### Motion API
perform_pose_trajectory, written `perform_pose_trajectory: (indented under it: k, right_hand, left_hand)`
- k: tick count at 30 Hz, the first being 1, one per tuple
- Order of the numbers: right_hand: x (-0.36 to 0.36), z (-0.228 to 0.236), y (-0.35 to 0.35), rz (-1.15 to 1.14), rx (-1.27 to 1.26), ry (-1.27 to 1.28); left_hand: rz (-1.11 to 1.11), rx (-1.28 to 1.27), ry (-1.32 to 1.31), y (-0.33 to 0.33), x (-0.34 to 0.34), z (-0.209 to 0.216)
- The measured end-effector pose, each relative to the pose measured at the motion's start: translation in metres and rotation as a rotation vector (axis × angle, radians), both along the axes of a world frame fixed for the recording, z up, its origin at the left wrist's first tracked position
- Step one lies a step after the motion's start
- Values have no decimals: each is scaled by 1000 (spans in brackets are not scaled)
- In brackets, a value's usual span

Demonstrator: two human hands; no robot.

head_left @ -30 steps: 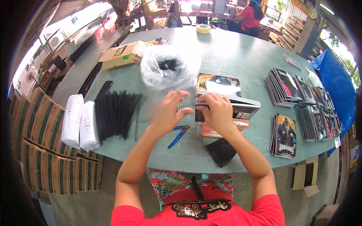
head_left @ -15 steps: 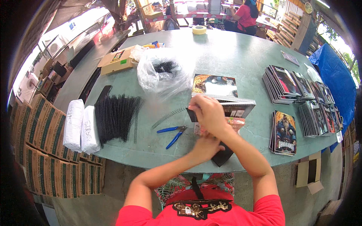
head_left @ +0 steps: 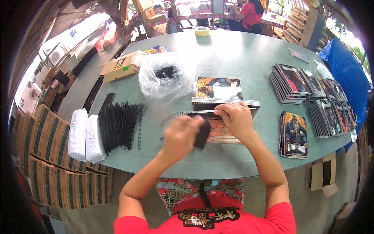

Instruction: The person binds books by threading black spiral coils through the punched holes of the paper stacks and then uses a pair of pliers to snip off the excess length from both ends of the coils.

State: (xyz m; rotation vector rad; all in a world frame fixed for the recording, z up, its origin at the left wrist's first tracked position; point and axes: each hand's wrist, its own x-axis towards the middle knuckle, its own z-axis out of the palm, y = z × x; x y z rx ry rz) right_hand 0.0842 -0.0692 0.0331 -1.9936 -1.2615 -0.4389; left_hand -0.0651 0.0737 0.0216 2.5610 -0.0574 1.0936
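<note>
My left hand (head_left: 180,137) is closed around a flat black object (head_left: 202,134), blurred, and holds it just left of my right hand. My right hand (head_left: 236,119) grips the near edge of a notebook (head_left: 218,134) lying on the green table (head_left: 241,58), fingers on the wire spiral (head_left: 194,113) along its spine. Behind it sits another notebook with a picture cover (head_left: 218,87). A bit of blue plier handle (head_left: 161,138) shows by my left wrist.
A pile of black wire spirals (head_left: 120,124) and two white wrapped rolls (head_left: 83,134) lie at the left. A clear plastic bag (head_left: 165,78), cardboard box (head_left: 119,68) and tape roll (head_left: 201,31) sit farther back. Notebook stacks (head_left: 296,80) fill the right. A person in red (head_left: 251,13) sits across.
My left hand left the notebook, reached to the table's front edge, took the black object and brought it up beside my right hand. The right hand stayed on the notebook.
</note>
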Motion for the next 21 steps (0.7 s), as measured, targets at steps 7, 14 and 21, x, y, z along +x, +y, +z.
perform_pose_trajectory:
  k: [7,14,21]
  right_hand:
    - [1,3,3,-8,45,-51]
    - [4,7,-10,-55,11,-40]
    - [37,-1,-63,127,181,670]
  left_hand:
    - [125,50,-12,10,6,16]
    - [48,33,-43,-3,29,31]
    - [-131,-16,359,-11,35,23]
